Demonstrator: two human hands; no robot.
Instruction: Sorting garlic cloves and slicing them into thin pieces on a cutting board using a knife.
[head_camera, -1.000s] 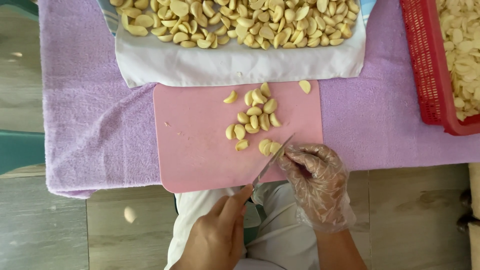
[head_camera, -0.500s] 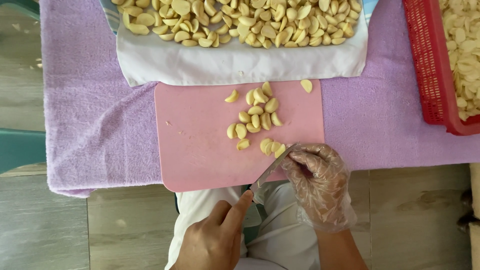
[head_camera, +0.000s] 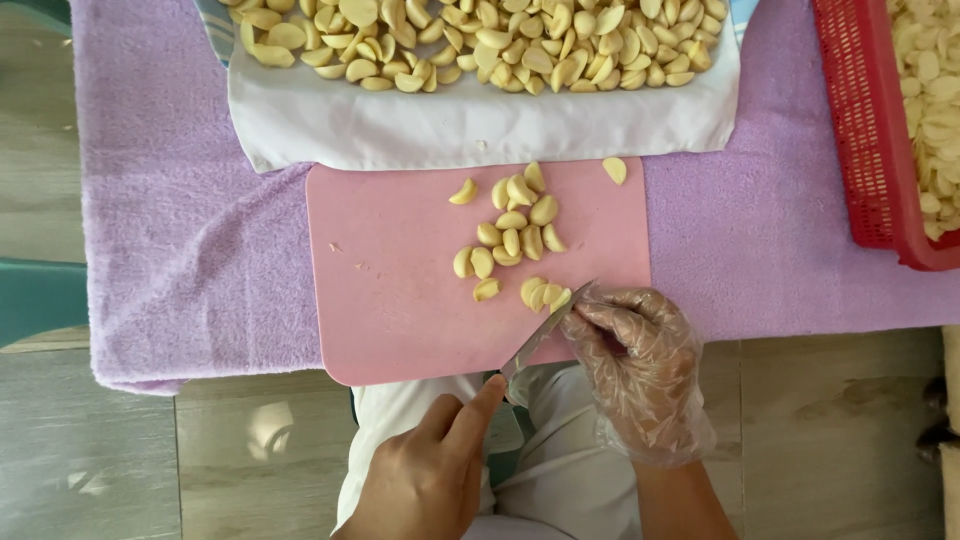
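- A knife (head_camera: 540, 335) is gripped by the bare left hand (head_camera: 425, 475); its tip is set on the pink board (head_camera: 400, 290)
- A garlic clove (head_camera: 558, 298) (by the blade) is pinched by the gloved right hand (head_camera: 635, 365)

A purple towel (head_camera: 190, 250) carries everything — pink cutting board (head_camera: 400, 300), white cloth (head_camera: 450, 125) (garlic-heaped), red basket (head_camera: 860, 150).

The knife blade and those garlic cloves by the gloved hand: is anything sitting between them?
Nothing visible. The knife, held in the bare left hand, has its tip right at the nearest garlic cloves on the pink cutting board. The gloved right hand sits beside the blade, not across it.
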